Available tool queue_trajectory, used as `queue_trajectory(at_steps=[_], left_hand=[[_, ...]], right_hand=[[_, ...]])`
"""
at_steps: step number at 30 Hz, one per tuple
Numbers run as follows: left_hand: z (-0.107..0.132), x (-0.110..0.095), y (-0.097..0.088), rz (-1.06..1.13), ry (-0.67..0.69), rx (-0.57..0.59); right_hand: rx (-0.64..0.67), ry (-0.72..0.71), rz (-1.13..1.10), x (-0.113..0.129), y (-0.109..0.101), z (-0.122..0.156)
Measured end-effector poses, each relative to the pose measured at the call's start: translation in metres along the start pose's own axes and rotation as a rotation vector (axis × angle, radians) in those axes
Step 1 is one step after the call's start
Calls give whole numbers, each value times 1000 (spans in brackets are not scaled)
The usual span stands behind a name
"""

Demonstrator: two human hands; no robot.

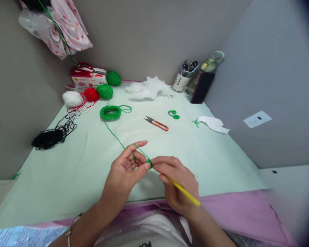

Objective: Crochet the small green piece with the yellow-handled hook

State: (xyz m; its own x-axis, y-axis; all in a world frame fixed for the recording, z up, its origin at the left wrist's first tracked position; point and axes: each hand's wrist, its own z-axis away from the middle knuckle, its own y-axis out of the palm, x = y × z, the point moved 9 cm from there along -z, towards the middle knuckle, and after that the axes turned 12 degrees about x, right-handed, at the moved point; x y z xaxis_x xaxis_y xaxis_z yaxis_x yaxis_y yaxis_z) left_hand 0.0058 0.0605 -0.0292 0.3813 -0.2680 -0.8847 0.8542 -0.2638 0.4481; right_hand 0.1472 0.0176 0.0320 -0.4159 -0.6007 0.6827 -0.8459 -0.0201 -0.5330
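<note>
The hook [185, 194] is a slim yellow shaft. Its long axis runs diagonally, butt toward the lower right over the wrist and working end toward the upper left. That end is hidden inside the fingers, so its shape cannot be made out. The right hand [179, 185] is knuckles up with its fingers closed around the hook, above the near part of the counter [221, 161].

The left hand [123, 171] is palm up, its fingers pinched on a small green knot [149, 163] that touches the right fingertips. The forefinger is raised with the yarn [115, 136] looped over it. The yarn is thin, bright green and taut, and it runs up and left from the forefinger to a flat coil [110, 112] lying well beyond the hands.

The counter is covered in smooth, pale green cloth. The snips [157, 124], orange-handled, lie beyond the hands with blades pointing left. A black thread tangle [48, 138] sits near the left edge, and fluffy white stuffing [148, 88] lies by the back wall. The knot is too small to show any stitch detail.
</note>
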Motion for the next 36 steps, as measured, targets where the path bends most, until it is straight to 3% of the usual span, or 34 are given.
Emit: queue_trajectory(at_steps=[2, 6, 9, 11, 16, 20, 23, 25, 29, 36], left_hand=[[-1, 9, 5, 115, -72, 43], [-1, 22, 11, 327, -234, 105], [-4, 15, 7, 290, -177, 78], [-4, 12, 8, 210, -127, 91], [-2, 10, 6, 105, -38, 42], [-4, 19, 10, 260, -146, 87], [-5, 23, 9, 350, -219, 99], [-6, 19, 2, 302, -168, 65], [-5, 11, 0, 106, -49, 68], [-2, 9, 2, 40, -54, 89]], right_hand=[[-11, 20, 30, -2, 2, 2], [-148, 52, -136, -12, -4, 1], [-253, 129, -398, -26, -8, -3], [-249, 156, -513, -31, -3, -7], [-154, 83, -225, -17, 2, -4], [-98, -9, 33, -5, 4, 2], [-256, 100, -192, -22, -11, 3], [-315, 184, -414, -35, -12, 2], [-214, 214, -541, -37, 1, -8], [-189, 302, -751, -55, 9, -3]])
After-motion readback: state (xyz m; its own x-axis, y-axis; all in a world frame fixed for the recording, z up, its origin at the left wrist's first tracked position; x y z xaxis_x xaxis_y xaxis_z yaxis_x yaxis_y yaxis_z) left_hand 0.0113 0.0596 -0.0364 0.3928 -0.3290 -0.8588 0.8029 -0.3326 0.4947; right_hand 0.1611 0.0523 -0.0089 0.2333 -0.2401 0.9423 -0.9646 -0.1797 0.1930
